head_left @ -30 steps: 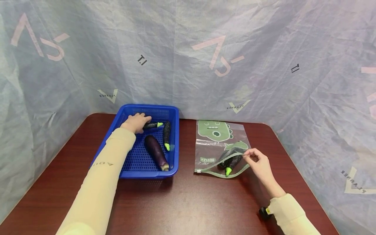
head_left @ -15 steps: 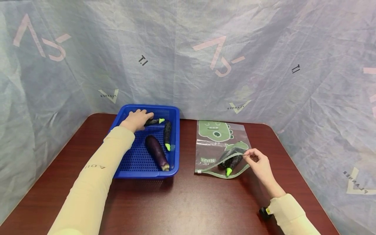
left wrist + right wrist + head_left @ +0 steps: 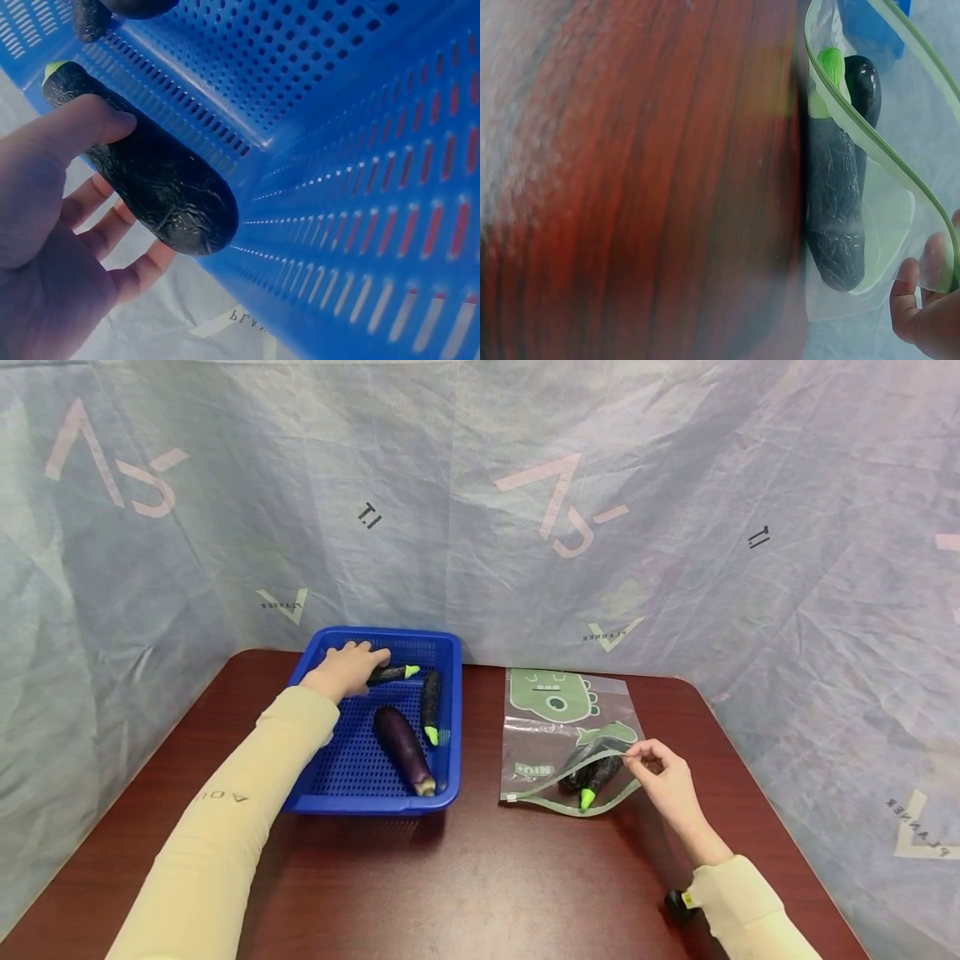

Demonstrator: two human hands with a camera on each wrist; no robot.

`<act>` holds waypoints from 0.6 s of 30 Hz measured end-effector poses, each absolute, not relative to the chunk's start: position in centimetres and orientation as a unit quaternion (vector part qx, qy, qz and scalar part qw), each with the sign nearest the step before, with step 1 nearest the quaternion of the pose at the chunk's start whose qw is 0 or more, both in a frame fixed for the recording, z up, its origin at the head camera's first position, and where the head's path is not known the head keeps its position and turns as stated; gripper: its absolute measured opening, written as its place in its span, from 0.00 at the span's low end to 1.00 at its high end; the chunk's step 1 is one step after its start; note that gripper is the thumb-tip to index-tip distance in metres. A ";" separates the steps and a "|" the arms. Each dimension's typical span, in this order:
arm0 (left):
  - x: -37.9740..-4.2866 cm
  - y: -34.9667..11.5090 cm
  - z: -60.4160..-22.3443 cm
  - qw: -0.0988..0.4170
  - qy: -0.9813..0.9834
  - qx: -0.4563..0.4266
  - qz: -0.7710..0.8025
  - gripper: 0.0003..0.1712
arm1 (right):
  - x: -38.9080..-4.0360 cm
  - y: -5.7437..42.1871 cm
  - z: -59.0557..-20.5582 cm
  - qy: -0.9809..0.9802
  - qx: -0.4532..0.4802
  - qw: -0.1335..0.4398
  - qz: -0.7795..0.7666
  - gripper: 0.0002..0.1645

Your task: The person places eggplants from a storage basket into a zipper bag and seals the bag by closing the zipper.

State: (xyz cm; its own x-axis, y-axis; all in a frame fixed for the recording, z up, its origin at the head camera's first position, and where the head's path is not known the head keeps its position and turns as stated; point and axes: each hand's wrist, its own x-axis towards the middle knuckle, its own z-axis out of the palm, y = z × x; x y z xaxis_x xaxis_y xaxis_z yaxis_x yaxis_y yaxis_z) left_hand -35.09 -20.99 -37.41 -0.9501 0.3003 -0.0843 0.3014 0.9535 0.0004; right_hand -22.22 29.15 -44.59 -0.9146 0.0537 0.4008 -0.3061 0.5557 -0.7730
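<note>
My left hand (image 3: 342,671) grips a dark wrinkled vegetable with a bright green tip (image 3: 161,169) at the back of the blue basket (image 3: 453,727). In the left wrist view the thumb lies across it and the fingers curl beneath. Elsewhere in the basket lie a purple eggplant (image 3: 402,750) and a similar dark green-tipped vegetable (image 3: 431,700). On the right, my right hand (image 3: 667,777) pinches the upper lip of a clear zip bag (image 3: 528,739) by its right corner, so the mouth gapes. Inside the bag are a dark green-tipped vegetable (image 3: 836,202) and another dark piece (image 3: 864,90) behind it.
The reddish-brown table (image 3: 480,885) carries both basket and bag, with bare wood between them. Grey printed cloth (image 3: 420,552) hangs round the back and sides. The bag's slider (image 3: 512,797) is at the mouth's left end.
The left hand has moved slightly toward the basket's back, and the dark vegetable in its grip has shifted with it. The right hand keeps holding the bag lip in place.
</note>
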 end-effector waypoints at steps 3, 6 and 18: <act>-34.9 -21.0 -37.1 0.042 0.987 0.154 -0.007 0.31 | -22.2 29.1 -44.6 -0.862 0.075 0.193 0.464 0.04; -34.6 -20.9 -36.7 0.046 0.987 0.155 -0.007 0.31 | -22.3 29.1 -44.6 -0.863 0.076 0.192 0.461 0.03; -33.4 -20.3 -35.1 0.039 0.986 0.160 -0.008 0.32 | -22.3 29.0 -44.4 -0.864 0.074 0.192 0.459 0.04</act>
